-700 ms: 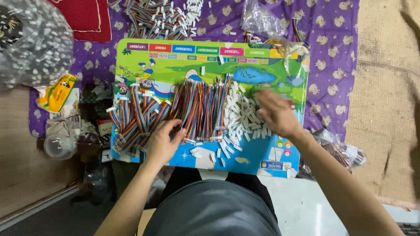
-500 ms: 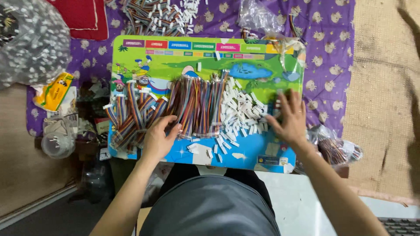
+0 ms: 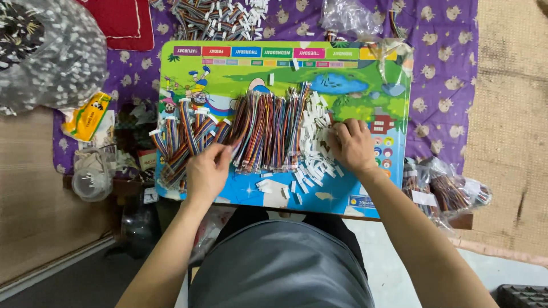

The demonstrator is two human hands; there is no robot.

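A bundle of thin multicoloured wires (image 3: 268,131) lies across the middle of a bright cartoon-printed board (image 3: 285,74). Rainbow ribbon cables (image 3: 182,137) with white plugs lie fanned out at its left. My left hand (image 3: 206,171) pinches wire ends where the ribbon cables meet the bundle. A heap of small white connectors (image 3: 313,162) lies right of the bundle. My right hand (image 3: 351,149) rests on that heap with its fingers curled down. What is under those fingers is hidden.
The board lies on a purple printed cloth (image 3: 445,68). More wires (image 3: 217,14) and a clear bag (image 3: 348,14) lie beyond it. Bags of wires (image 3: 451,191) sit at the right. At the left are a speckled bag (image 3: 51,57), a yellow packet (image 3: 85,117) and a plastic jar (image 3: 91,177).
My right hand was near the board's right edge half a second ago and has come back left onto the white connectors. My left hand has stayed on the wires.
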